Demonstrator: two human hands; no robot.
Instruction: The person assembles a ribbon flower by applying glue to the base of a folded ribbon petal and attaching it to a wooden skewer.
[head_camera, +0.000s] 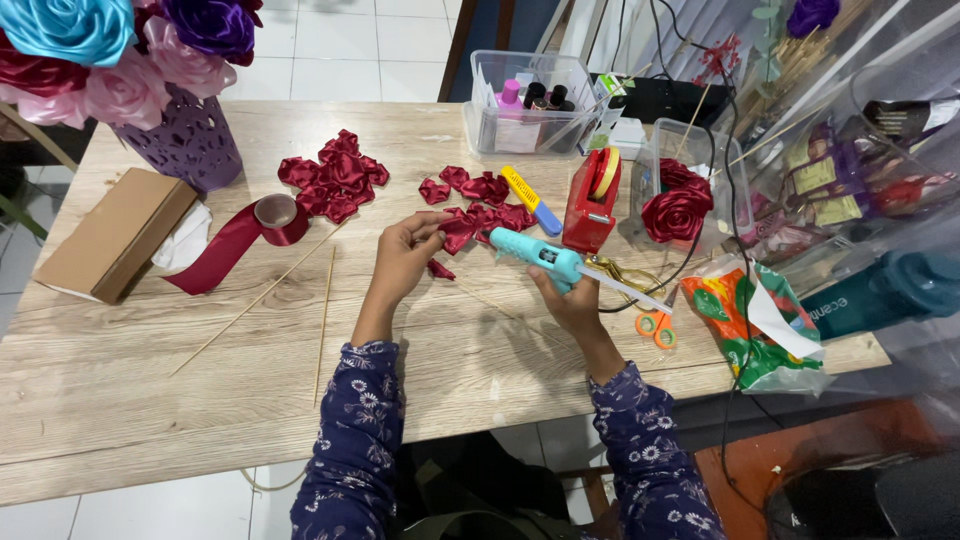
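Purple lattice vase of satin roses at ten o'clock, a brown cardboard box just below it at nine. Spool of dark red ribbon unrolled beside the box, thin wooden skewers lying toward six. Clear plastic bin of bottles at twelve. Red tape dispenser and yellow-blue cutter just right of centre. Finished red rose at two, orange-handled scissors and a colourful bag at four.
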